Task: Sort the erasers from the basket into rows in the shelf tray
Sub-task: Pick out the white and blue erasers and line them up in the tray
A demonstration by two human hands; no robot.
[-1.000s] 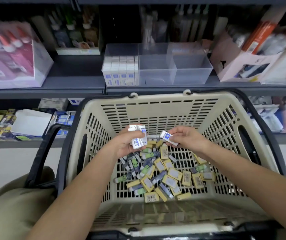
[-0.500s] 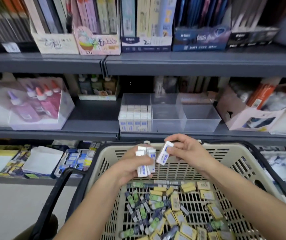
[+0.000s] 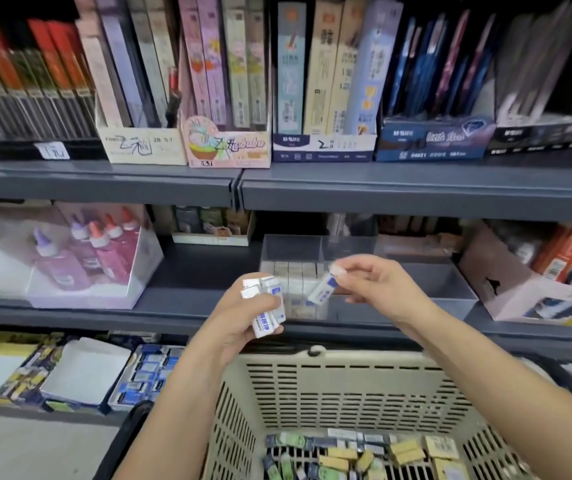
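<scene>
Left hand [image 3: 243, 318], raised beyond the basket [image 3: 346, 360] rim, grips a stack of white erasers [image 3: 267, 306]; their blue print is blurred. Right hand [image 3: 383, 289], held apart, pinches one tilted eraser [image 3: 323, 288] before the clear shelf tray [image 3: 416, 271] at the middle shelf [image 3: 191, 271] front edge. The tray's left compartment holds upright rows [image 3: 296, 271]. Cream display box [image 3: 142, 145] higher up reads "2B 0.7". Mixed erasers [image 3: 343, 455] lie in the basket.

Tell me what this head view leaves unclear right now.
Head view:
- count of the stack in the left hand: fingers cover it.
- rows in the shelf tray: both hands in front.
- print on the eraser in the right hand: motion blur.
- near end of the basket: cut by the bottom edge.
</scene>
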